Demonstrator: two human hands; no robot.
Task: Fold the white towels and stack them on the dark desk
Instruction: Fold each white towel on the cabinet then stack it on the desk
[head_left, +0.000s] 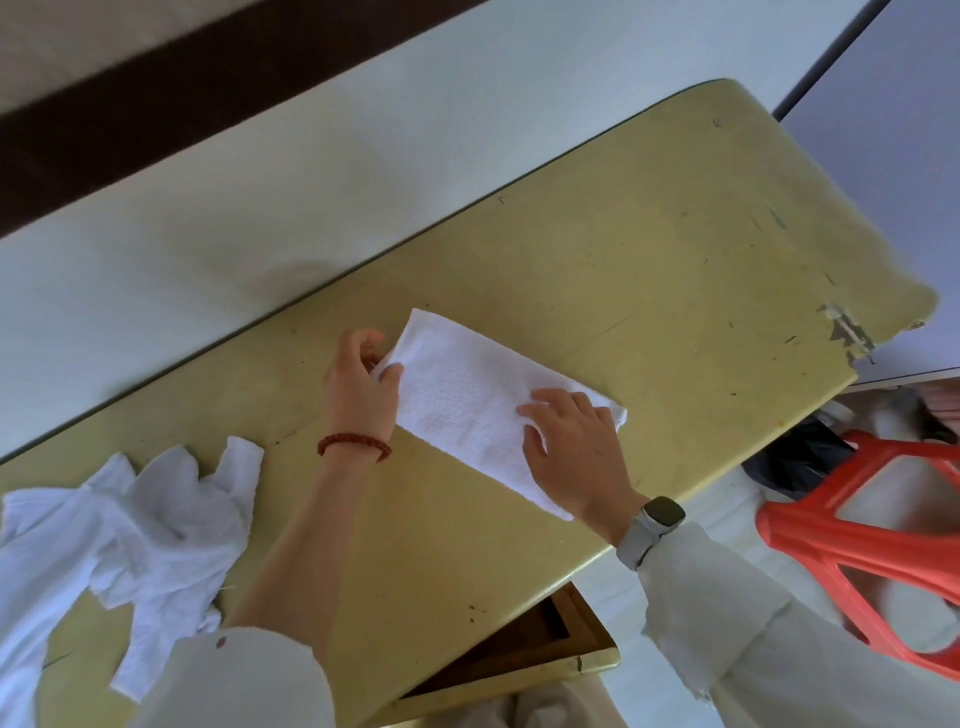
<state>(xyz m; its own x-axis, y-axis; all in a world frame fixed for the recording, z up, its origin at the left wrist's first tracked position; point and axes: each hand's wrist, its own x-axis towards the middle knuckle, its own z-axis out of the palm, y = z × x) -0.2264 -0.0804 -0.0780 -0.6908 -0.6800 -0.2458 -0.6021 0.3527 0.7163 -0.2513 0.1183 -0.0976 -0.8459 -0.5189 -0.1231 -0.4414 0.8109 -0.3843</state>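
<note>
Centrally, the left hand (361, 387) pinches the upper-left end of a white folded towel (475, 402), while the right hand (574, 449) presses flat, fingers straight. Its long axis runs upper left to lower right across the yellowish desk (649, 249); unfolded towels (135, 540) lie lower left.

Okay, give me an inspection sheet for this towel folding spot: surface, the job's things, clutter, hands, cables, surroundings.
Surface: yellowish desk, scuffed, with chipped paint at its right end.
Job's things: folded white towel lying flat on the desk; heap of unfolded white towels at the desk's left end.
Clutter: nothing seen.
Hands: left hand pinches the folded towel's left end; right hand lies flat on its right part, fingers straight.
Cables: nothing seen.
Surroundings: orange plastic stool to the right; open drawer under the near edge; pale wall behind.
</note>
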